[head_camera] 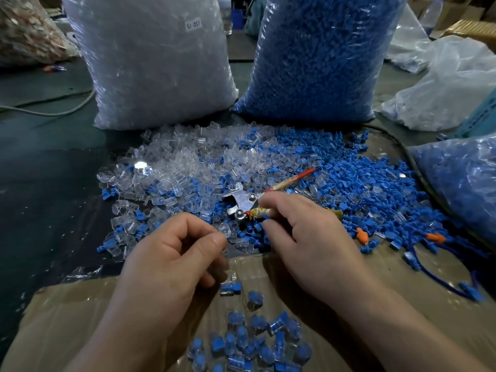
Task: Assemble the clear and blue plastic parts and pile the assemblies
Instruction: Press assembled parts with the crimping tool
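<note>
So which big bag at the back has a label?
The left bag, full of clear parts, with a white sticker near its top. The right bag, full of blue parts, shows none.

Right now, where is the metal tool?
Head view, centre: the metal tool lies on the loose parts pile, just beyond the left hand pinching a clear part, its lower handle pinched by the right hand.

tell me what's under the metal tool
The tool lies on loose clear and blue parts, visible all round it. Whatever sits directly beneath its head, and beneath the right hand, is covered.
</note>
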Tool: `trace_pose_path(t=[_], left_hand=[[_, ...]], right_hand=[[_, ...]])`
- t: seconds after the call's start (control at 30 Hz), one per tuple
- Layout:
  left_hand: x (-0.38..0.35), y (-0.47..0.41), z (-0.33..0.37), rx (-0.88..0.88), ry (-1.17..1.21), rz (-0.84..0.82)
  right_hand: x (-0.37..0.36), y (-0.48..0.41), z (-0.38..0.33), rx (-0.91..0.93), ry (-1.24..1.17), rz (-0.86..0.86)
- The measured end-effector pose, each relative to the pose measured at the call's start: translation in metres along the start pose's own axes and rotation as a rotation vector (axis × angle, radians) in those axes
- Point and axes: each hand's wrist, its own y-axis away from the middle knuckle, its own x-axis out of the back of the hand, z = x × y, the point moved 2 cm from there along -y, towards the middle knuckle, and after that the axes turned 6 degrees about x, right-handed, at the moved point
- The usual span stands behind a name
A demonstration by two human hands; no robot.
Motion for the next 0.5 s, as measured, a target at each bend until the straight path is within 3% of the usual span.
trace_pose_path(t=[0.23,0.33,0.4,0.5], left_hand=[[-0.002,0.002,0.003,0.011,0.040,-0.009],[-0.003,0.003,0.004,0.034,0.078,0.000],[-0.005,0.002,0.004,0.042,0.078,-0.017],[-0.006,0.002,0.003,0.041,0.067,-0.038]], right_hand=[[-0.003,0.008,-0.007,-0.133,-0.494,-0.043],[-0.001,0.010,-0.012,-0.107,-0.679,-0.032],[-0.001,0.011,-0.014,-0.044,-0.683,0.000],[-0.002,0.013,-0.019,0.160,-0.443,0.080]])
